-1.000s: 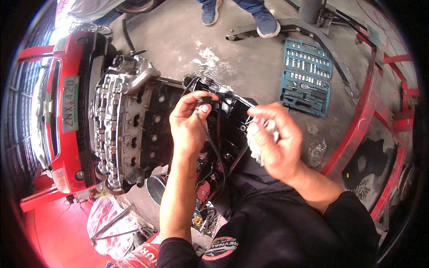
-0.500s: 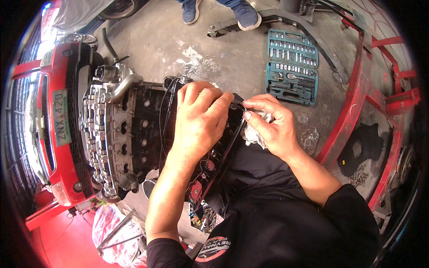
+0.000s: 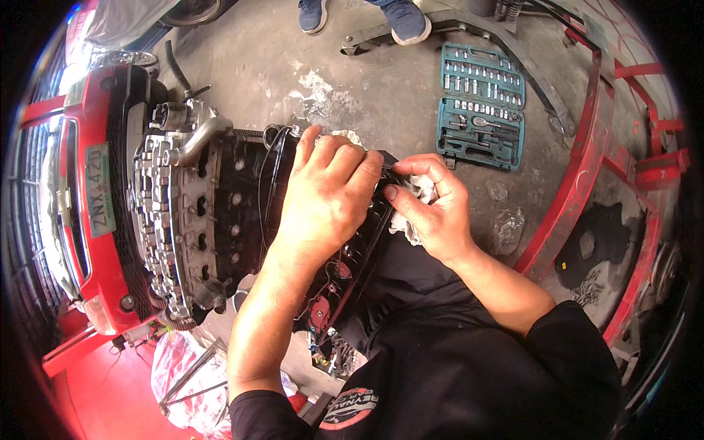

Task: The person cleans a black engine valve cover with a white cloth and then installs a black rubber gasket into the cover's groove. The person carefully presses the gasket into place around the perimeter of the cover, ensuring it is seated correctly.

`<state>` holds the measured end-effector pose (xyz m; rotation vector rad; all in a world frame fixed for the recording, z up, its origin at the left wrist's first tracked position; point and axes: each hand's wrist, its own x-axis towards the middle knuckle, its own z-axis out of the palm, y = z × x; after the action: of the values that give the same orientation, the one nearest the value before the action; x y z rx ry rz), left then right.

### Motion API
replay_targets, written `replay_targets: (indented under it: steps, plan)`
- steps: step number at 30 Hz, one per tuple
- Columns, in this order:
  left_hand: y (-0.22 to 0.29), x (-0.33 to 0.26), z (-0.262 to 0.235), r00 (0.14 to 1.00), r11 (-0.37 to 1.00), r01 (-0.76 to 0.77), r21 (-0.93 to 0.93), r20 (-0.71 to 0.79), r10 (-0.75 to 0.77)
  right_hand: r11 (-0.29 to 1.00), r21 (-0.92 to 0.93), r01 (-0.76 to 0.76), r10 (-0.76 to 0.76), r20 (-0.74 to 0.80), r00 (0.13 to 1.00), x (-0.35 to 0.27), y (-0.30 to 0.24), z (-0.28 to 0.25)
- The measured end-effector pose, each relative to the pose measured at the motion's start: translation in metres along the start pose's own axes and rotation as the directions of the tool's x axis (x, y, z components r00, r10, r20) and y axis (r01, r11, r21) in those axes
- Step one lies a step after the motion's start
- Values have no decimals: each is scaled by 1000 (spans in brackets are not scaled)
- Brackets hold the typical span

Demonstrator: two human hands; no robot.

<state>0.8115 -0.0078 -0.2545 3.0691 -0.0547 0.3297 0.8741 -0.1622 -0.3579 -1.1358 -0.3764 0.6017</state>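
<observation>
A long black engine valve cover (image 3: 352, 275) lies tilted across my lap, its inner side with reddish patches facing up. My left hand (image 3: 323, 194) is closed over its far part, fingers curled and their tips hidden. At the cover's right edge my right hand (image 3: 434, 209) pinches what looks like a thin black rubber gasket, thumb against the edge. Loose loops of thin black gasket (image 3: 265, 194) hang along the cover's left side. A crumpled white rag (image 3: 411, 213) sits beneath my right hand, against the cover.
An engine with an exposed cylinder head (image 3: 165, 213) stands to the left, before a red car (image 3: 92, 198). An open teal socket set (image 3: 480, 106) lies on the floor at the far right. Red metal frames (image 3: 565, 198) rise at right. Another person's shoes (image 3: 407, 26) are at the top.
My right hand has shifted slightly left along the cover's edge, its thumb pressed closer in. My left hand stays at the far part. The cover has tilted a little.
</observation>
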Motion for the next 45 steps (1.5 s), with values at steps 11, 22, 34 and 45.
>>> replay_targets:
  steps: [11, 22, 34, 45]
  plan:
    - [3, -35, -3, 882, 897, 379, -226, -206, -424, 667, -600, 442, -402, 209, 891, 27, -15, 12]
    - [105, -96, 38, 521, 565, 635, -527, -248, -817, 590, -745, 313, -217, 227, 949, 29, -34, 21]
    - [92, -94, 51, 590, 616, 635, -466, -223, -776, 368, -829, 422, -78, 425, 902, 52, -64, 38]
    - [88, -99, 68, 674, 726, 585, -361, -282, -683, 477, -842, 252, 20, 297, 955, 51, -46, 28]
